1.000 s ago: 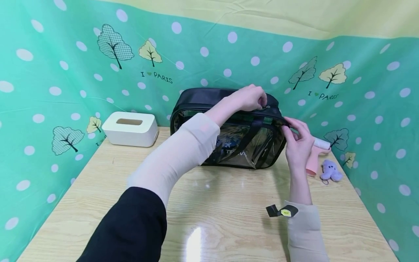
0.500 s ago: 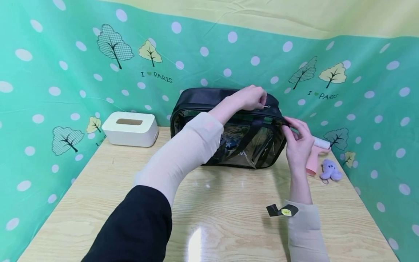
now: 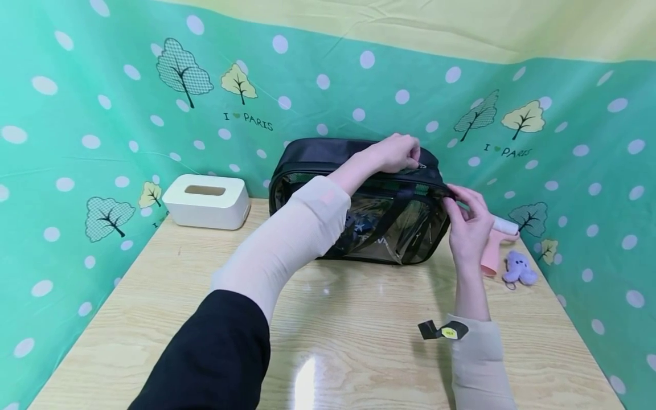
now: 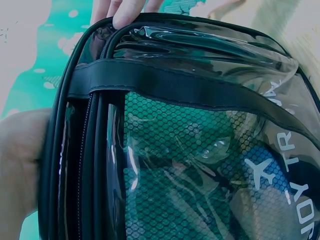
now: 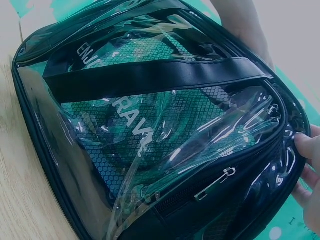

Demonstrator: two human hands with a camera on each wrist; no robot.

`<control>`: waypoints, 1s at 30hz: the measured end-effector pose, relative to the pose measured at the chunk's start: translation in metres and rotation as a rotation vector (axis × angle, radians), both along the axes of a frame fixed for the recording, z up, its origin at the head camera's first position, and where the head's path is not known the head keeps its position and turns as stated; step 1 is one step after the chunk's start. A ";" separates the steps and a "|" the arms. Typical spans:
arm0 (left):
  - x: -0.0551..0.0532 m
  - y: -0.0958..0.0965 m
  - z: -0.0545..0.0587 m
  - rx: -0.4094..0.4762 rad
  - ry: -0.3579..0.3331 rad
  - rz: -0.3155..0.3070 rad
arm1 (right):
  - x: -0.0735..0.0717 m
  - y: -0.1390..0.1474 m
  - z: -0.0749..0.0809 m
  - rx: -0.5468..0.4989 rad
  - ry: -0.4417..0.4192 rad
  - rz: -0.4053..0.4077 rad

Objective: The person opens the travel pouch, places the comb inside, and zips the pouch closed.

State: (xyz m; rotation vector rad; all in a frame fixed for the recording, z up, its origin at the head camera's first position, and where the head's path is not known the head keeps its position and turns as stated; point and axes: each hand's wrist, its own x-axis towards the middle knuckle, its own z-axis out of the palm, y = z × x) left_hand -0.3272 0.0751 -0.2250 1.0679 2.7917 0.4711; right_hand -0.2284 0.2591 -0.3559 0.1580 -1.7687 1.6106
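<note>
A black travel bag [image 3: 328, 152] with clear panels stands upright at the back of the table. Black mesh and white lettering show through its front [image 5: 135, 120], crossed by a black strap handle [image 4: 165, 85]. My left hand [image 3: 397, 154] reaches over the bag's top, its curled fingers pinching at a small metal zipper pull [image 3: 422, 165], whose end shows beside them. At the upper right corner, my right hand [image 3: 468, 222] pinches the bag's edge between thumb and fingers. A second zipper pull [image 5: 216, 184] hangs on the front pocket. The left fingertips are hidden in both wrist views.
A white tissue box [image 3: 205, 202] stands left of the bag. Right of it lie a pink object [image 3: 491, 250], a white cylinder [image 3: 504, 225] and a purple plush toy [image 3: 519, 267]. A patterned green curtain [image 3: 328, 108] hangs close behind the table.
My left forearm has shifted slightly to the right, while both hands keep almost the same places on the bag. A little more of the zipper pull's end shows beside the left fingers.
</note>
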 end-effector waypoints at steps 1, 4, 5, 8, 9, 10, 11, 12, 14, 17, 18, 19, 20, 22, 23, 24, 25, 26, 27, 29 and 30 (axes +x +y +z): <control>0.000 0.000 0.000 0.007 0.002 0.004 | 0.000 0.000 0.000 0.000 -0.001 0.000; -0.001 0.002 -0.001 0.039 0.002 0.019 | -0.001 0.000 0.000 -0.002 -0.001 0.007; -0.001 0.002 -0.001 0.051 0.001 0.025 | -0.001 0.000 0.000 -0.005 0.000 0.009; -0.002 0.003 -0.002 0.095 -0.007 0.041 | 0.000 0.001 0.000 -0.006 0.000 0.013; -0.002 0.004 -0.002 0.109 -0.010 0.048 | 0.001 0.001 0.000 -0.004 0.000 0.011; -0.003 0.004 -0.001 0.123 -0.012 0.050 | 0.001 0.001 0.000 -0.002 0.001 0.011; -0.003 0.004 -0.001 0.137 -0.008 0.053 | 0.001 0.001 0.000 -0.001 0.003 0.012; -0.003 0.005 -0.001 0.150 -0.003 0.056 | 0.000 0.002 0.000 -0.002 0.006 0.013; -0.003 0.005 0.000 0.169 0.006 0.063 | 0.000 0.002 0.000 -0.003 0.011 0.016; -0.001 0.005 0.002 0.196 0.016 0.082 | -0.001 0.004 -0.001 -0.007 0.019 0.020; 0.000 0.005 0.003 0.201 0.016 0.090 | -0.002 0.004 -0.001 -0.009 0.020 0.020; 0.000 0.005 0.004 0.206 0.015 0.098 | -0.002 0.004 -0.001 -0.006 0.020 0.019; 0.002 0.005 0.005 0.211 0.015 0.106 | -0.002 0.004 -0.001 -0.003 0.019 0.016; 0.003 0.005 0.006 0.218 0.019 0.116 | -0.001 0.004 -0.001 0.008 0.016 0.009; 0.004 0.004 0.006 0.222 0.021 0.121 | 0.000 0.004 -0.001 0.020 0.014 0.003; 0.005 0.004 0.007 0.225 0.025 0.124 | 0.000 0.004 0.000 0.027 0.013 -0.001; 0.006 0.003 0.008 0.228 0.030 0.126 | 0.001 0.004 0.000 0.041 0.010 -0.009; 0.007 0.002 0.008 0.230 0.035 0.127 | 0.001 0.003 0.000 0.051 0.008 -0.015; 0.008 0.001 0.009 0.233 0.041 0.127 | 0.002 0.003 0.001 0.060 0.006 -0.020; 0.009 -0.001 0.010 0.240 0.051 0.131 | 0.003 0.002 0.002 0.075 0.002 -0.028; 0.010 -0.002 0.010 0.243 0.057 0.133 | 0.003 0.002 0.003 0.080 0.001 -0.032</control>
